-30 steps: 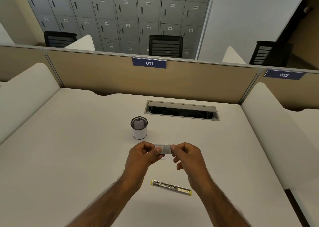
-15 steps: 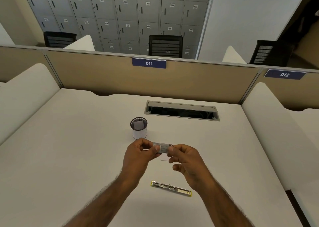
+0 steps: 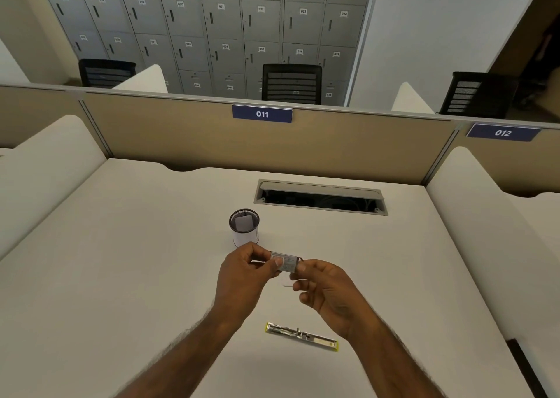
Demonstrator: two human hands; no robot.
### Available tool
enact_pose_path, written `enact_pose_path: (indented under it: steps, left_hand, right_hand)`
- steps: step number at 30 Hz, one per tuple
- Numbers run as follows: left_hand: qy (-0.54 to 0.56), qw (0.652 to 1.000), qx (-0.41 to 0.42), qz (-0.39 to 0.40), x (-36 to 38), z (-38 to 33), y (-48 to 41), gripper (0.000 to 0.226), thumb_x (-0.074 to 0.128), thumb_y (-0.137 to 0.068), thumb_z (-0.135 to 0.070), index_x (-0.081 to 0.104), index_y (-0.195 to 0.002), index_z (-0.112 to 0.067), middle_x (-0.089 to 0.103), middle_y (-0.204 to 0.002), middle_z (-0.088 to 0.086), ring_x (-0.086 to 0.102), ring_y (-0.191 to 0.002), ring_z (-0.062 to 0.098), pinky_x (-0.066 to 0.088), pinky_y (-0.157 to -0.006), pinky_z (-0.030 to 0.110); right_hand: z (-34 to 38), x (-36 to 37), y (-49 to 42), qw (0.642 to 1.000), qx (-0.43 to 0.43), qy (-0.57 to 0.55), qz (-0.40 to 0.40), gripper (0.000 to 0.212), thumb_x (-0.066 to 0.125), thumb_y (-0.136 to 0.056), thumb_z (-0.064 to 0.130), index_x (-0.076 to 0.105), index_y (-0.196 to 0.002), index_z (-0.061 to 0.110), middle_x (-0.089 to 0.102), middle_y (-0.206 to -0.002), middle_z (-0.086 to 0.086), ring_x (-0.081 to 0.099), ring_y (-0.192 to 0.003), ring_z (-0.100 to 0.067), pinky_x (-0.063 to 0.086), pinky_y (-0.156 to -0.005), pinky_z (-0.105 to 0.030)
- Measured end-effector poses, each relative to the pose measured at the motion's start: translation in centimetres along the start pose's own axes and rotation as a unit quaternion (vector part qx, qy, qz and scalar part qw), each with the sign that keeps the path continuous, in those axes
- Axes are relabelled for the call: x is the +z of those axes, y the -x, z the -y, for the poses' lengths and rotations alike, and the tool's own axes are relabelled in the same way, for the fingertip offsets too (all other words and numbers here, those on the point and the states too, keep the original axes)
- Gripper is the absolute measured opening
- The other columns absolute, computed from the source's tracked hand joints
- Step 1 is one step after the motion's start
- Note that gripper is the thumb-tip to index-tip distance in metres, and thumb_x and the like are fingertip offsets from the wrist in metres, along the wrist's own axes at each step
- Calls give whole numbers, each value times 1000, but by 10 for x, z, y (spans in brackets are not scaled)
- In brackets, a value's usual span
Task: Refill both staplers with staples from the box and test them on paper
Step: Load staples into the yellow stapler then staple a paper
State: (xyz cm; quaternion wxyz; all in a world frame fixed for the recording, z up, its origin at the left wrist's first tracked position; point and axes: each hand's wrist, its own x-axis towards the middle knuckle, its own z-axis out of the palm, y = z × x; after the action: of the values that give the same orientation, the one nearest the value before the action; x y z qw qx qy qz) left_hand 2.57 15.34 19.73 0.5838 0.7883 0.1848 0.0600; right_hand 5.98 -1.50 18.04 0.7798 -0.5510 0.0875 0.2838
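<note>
A small grey staple box point(image 3: 286, 263) is held above the white desk point(image 3: 121, 276), a little in front of the cup. My left hand point(image 3: 242, 279) pinches its left end between thumb and fingers. My right hand point(image 3: 325, 291) pinches its right end, where a dark opening shows. A yellow stapler point(image 3: 301, 336) lies flat and opened out on the desk below my hands, its metal staple channel facing up. A small white piece point(image 3: 286, 282) lies on the desk under the box, mostly hidden by my hands. I see only this one stapler.
A black mesh cup point(image 3: 245, 228) with white paper inside stands just beyond my hands. Behind it an open cable slot point(image 3: 321, 199) is cut into the desk. A tan partition point(image 3: 272, 149) marked 011 closes the back; white dividers flank both sides.
The box has tilted slightly and my right hand has shifted in at its right end, where a dark opening now shows. The stapler has not moved.
</note>
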Motion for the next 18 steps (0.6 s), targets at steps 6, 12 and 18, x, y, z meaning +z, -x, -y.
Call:
enact_pose_path:
  steps: [6,12,18]
  left_hand:
    - [-40,999,36,3,4,3,-2,13,77,-85,-28,65,-83,-22,76,-87,-7,75,-81,13,61,-73,26]
    - [158,984,-83,28,2,12,-9,13,75,-87,-11,65,-86,-4,78,-93,11,77,-85,28,60,-88,43]
    - [293,943,-145,67,3,14,-7,12,69,-90,-4,61,-94,4,76,-101,19,76,-92,34,60,-89,36]
  right_hand:
    - [0,-1,-4,997,20,-71,-6,19,54,-89,1,71,-97,-4,66,-88,-23,59,-67,-23,46,-56,-28]
    - [6,-2,-5,996,36,-75,-26,28,47,-90,6,72,-96,-6,67,-86,-22,61,-66,-23,50,-56,-29]
    - [9,-3,-1,1000,13,-6,-15,17,61,-94,14,69,-99,1,67,-84,-17,61,-67,-20,50,-55,-26]
